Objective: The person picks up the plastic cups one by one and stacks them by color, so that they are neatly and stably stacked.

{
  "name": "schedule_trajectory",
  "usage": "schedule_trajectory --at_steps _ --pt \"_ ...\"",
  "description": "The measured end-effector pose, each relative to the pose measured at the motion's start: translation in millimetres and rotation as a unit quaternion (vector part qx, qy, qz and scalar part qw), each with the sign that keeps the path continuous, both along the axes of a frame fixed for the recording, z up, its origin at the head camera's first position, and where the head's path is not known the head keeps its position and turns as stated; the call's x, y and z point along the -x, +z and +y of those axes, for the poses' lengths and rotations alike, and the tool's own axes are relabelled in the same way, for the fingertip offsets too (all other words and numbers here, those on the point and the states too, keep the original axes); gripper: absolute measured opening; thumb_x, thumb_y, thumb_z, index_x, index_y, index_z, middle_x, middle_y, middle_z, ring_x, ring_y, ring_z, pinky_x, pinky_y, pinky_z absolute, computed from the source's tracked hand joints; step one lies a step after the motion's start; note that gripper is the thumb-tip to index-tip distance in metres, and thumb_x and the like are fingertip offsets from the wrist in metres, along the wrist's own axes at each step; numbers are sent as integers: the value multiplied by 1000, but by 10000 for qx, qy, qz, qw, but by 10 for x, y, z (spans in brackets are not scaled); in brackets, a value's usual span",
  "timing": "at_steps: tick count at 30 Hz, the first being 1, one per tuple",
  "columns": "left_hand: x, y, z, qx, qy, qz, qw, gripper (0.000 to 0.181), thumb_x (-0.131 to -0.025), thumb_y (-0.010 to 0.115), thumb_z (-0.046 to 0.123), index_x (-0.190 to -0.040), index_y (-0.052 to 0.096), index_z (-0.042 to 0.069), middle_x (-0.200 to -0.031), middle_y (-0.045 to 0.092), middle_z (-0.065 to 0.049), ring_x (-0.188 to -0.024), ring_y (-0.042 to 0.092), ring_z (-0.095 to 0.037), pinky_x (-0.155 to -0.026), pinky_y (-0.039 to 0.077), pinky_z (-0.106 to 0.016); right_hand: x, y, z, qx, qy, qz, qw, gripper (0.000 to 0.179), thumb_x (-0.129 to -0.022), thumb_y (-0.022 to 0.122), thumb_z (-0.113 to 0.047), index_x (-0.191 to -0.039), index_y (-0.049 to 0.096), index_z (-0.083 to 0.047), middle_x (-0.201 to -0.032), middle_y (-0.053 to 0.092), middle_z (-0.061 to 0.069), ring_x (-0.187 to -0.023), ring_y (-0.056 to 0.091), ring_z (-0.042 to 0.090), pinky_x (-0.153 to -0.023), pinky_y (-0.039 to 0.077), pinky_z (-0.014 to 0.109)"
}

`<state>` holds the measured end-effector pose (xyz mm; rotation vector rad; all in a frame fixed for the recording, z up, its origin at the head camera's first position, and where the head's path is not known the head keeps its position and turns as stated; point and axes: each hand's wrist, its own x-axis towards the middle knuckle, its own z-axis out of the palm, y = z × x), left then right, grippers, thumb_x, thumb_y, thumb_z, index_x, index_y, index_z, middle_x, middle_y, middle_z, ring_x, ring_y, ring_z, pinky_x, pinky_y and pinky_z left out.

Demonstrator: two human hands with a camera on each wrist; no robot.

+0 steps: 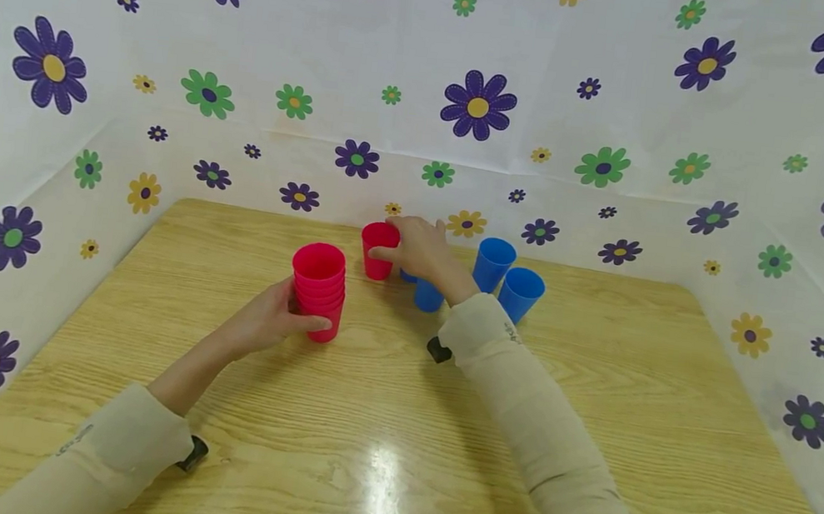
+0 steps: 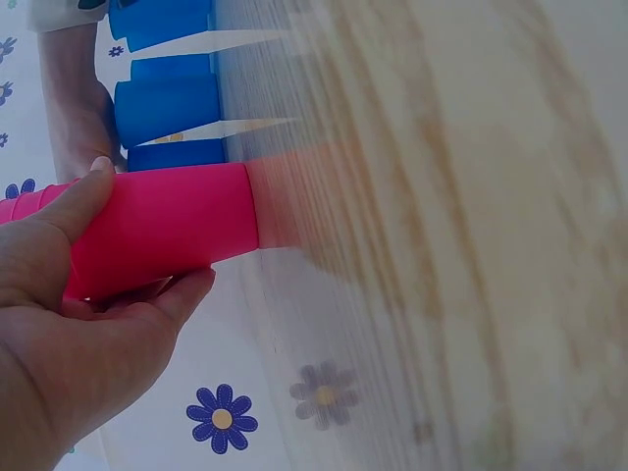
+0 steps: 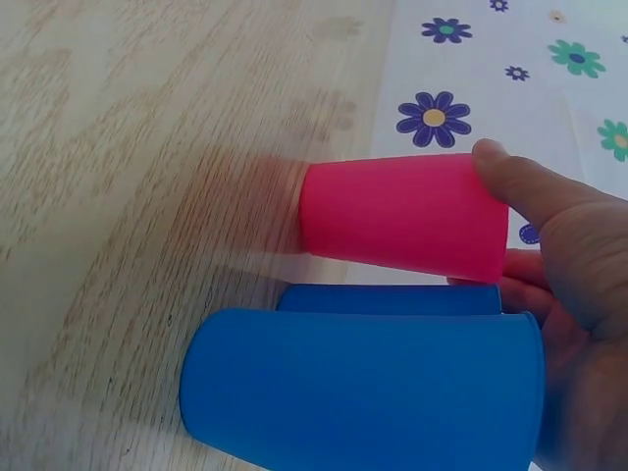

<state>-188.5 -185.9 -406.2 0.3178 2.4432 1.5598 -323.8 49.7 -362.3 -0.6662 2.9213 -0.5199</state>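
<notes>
A stack of several nested red cups [image 1: 320, 289] stands upright on the wooden table, left of the middle. My left hand [image 1: 266, 317] grips the stack from its left side, thumb across the front; the left wrist view shows the fingers wrapping round behind the lowest cup [image 2: 177, 216]. Farther back, my right hand [image 1: 422, 250] holds a single upright red cup [image 1: 376, 268] near its rim. In the right wrist view the thumb lies at the rim of this red cup [image 3: 402, 216], its base close against the table. Blue cups [image 1: 428, 296] stand beneath and behind the right hand, partly hidden.
Two more upright blue cups [image 1: 492, 265] stand to the right of my right wrist. A flower-printed white cloth [image 1: 396, 121] rises behind the table [image 1: 301, 455] and along both sides. Small black wrist pieces [image 1: 438, 349] show under the sleeves.
</notes>
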Motion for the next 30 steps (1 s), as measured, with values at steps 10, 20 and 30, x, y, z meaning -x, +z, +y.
schedule_trajectory --at_steps 10,20,30 --pt "-4 -12 16 77 -40 31 10000 67 -96 76 18 -148 39 0 -141 54 -19 -128 53 -37 -111 43 -53 -110 32 57 141 275 395 9987 69 -95 72 -45 -150 53 -7 -137 64 12 -129 54 29 -117 32 56" --pt "-7 2 8 118 -34 5 9999 67 -96 76 19 -148 38 1 -141 54 -19 -128 53 -37 -110 44 -52 -252 60 148 497 619 710 9943 66 -96 72 -41 -147 55 -2 -136 65 14 -126 56 30 -115 37 49" --pt "-13 3 24 201 -47 130 9997 67 -96 76 20 -149 39 1 -140 55 -18 -127 54 -37 -110 45 -53 -519 192 313 742 842 779 9906 66 -96 73 -39 -146 55 -1 -139 62 16 -132 50 32 -108 46 47"
